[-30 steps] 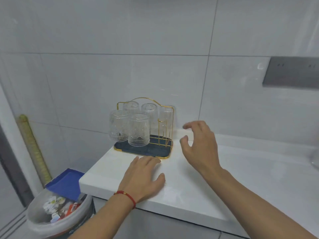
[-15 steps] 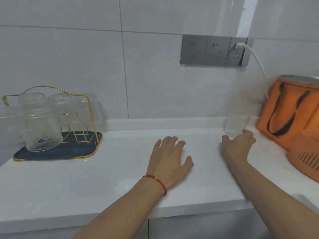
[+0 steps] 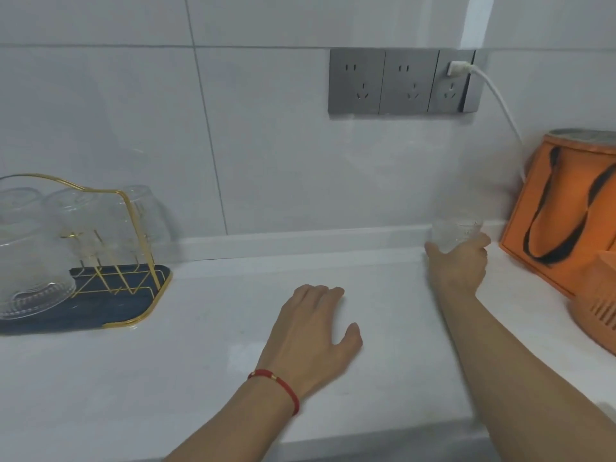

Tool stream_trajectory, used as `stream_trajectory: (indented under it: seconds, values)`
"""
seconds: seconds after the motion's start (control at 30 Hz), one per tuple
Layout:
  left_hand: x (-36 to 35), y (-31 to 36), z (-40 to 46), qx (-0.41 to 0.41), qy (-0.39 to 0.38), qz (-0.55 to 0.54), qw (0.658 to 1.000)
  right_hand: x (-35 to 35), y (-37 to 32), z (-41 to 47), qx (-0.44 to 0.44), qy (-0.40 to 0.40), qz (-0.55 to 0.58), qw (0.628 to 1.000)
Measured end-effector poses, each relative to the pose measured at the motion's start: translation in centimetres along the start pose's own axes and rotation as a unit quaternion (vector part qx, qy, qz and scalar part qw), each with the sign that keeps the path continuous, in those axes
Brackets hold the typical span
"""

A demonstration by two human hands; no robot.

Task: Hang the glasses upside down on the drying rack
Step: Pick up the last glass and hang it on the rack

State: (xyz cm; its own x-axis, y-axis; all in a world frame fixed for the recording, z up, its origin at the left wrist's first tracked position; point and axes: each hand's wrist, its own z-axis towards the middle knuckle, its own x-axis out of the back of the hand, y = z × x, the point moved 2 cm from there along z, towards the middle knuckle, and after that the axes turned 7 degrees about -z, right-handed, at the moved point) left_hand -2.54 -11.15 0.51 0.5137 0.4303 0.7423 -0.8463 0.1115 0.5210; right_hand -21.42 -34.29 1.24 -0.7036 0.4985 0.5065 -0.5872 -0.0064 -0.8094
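Observation:
A gold wire drying rack [image 3: 140, 228] on a dark blue tray [image 3: 100, 311] stands at the left of the white counter. Several clear glasses [image 3: 30, 268] hang upside down on it. At the back right, against the wall ledge, a clear glass [image 3: 455, 233] stands upright. My right hand [image 3: 458, 265] is wrapped around its lower part, thumb on the left and fingers on the right. My left hand [image 3: 313, 338], with a red cord on the wrist, lies flat on the counter in the middle, palm down and holding nothing.
An orange bag [image 3: 563, 211] with black straps stands at the far right, an orange ribbed object [image 3: 596, 308] in front of it. A grey socket strip [image 3: 403, 81] on the wall holds a white plug and cable [image 3: 496, 98]. The counter's front edge [image 3: 366, 431] runs below my arms.
My view swung right, away from the rack. My right hand travelled from beside the rack to the far glass and closed around it. My left hand stayed flat on the counter.

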Motion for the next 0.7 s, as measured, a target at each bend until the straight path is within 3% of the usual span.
stream_trajectory:
  seconds: [0.1, 0.27, 0.4, 0.53, 0.6, 0.7]
  values:
    - [0.2, 0.0, 0.1, 0.007, 0.002, -0.019, 1.0, 0.7, -0.8, -1.3, 0.062, -0.016, 0.012, 0.998]
    - [0.6, 0.2, -0.2, 0.014, 0.012, -0.062, 0.998, 1.8, -3.7, -6.8, 0.278, -0.044, 0.054, 0.958]
    - [2.0, 0.5, -0.4, 0.06, 0.068, -0.173, 0.981, 2.5, -5.6, -12.7, 0.421, -0.099, 0.047, 0.9]
    - [4.7, 0.0, -1.6, 0.125, 0.184, -0.314, 0.923, 3.1, -6.3, -17.0, 0.568, -0.152, 0.013, 0.809]
    - [6.0, -0.8, -2.7, 0.148, 0.196, -0.355, 0.902, 3.5, -6.6, -18.7, 0.594, -0.17, 0.013, 0.786]
    - [8.0, -2.3, -4.5, 0.172, 0.19, -0.401, 0.88, 3.5, -7.0, -20.9, 0.523, -0.269, 0.062, 0.807]
